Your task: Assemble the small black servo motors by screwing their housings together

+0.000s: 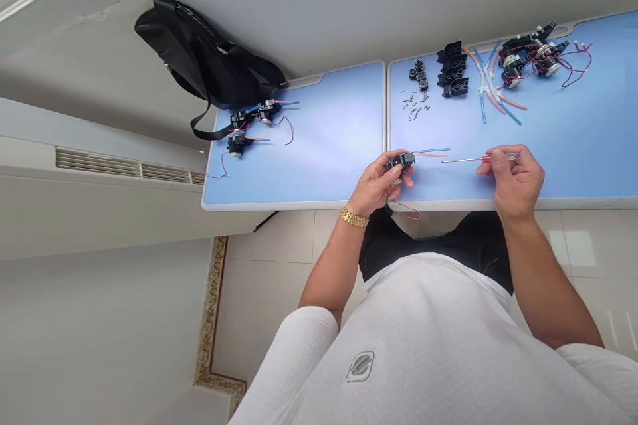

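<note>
My left hand (377, 180) is closed around a small black pump assembly (403, 161) near the table's front edge. One blue and one orange tube (432, 153) stick out of it to the right, and a thin red wire (409, 216) dangles below. In my right hand (518, 179) is a screwdriver (463, 160) with a red and clear handle. Its metal shaft points left towards the assembly, and its tip is apart from it, just past the tube ends.
Small round parts (419, 74), loose screws (416, 105), black housings (452, 70) and blue and orange tubes (491, 86) lie farther back. Motor assemblies with red wires (541, 56) sit back right. Similar assemblies (239, 145) and a black bag (204, 60) are at left.
</note>
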{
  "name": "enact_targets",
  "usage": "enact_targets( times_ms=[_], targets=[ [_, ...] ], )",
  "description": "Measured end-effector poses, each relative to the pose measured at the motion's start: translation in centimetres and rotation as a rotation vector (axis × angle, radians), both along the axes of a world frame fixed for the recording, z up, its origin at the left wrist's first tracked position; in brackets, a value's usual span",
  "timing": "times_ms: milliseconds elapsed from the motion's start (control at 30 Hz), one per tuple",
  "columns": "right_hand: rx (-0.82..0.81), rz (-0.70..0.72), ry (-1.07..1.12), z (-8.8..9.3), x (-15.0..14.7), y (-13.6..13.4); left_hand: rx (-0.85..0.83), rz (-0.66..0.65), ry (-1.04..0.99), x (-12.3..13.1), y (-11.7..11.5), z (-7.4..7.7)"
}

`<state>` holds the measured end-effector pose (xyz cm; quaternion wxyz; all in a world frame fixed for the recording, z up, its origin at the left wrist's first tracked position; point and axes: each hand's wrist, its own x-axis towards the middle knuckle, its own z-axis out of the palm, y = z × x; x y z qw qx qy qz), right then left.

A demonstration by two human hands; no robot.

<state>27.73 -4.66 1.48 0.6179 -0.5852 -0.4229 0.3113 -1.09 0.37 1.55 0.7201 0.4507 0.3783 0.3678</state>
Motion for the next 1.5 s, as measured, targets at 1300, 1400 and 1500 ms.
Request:
enact_targets(
  times_ms=[1300, 1400, 1500],
  targets=[
    [0.011, 0.015, -0.073, -0.6, 0.4, -0.1, 0.592, 0.21, 0.089, 1.3, -1.9, -3.0],
    [0.005, 0.01, -0.071, -0.6, 0.4, -0.2, 0.594, 0.195, 0.071, 1.3, -1.9, -3.0],
    [-0.006, 0.01, -0.095, -0.6, 0.4, -0.2, 0.589, 0.191, 0.085, 1.2, -2.0, -2.9]
  ],
)
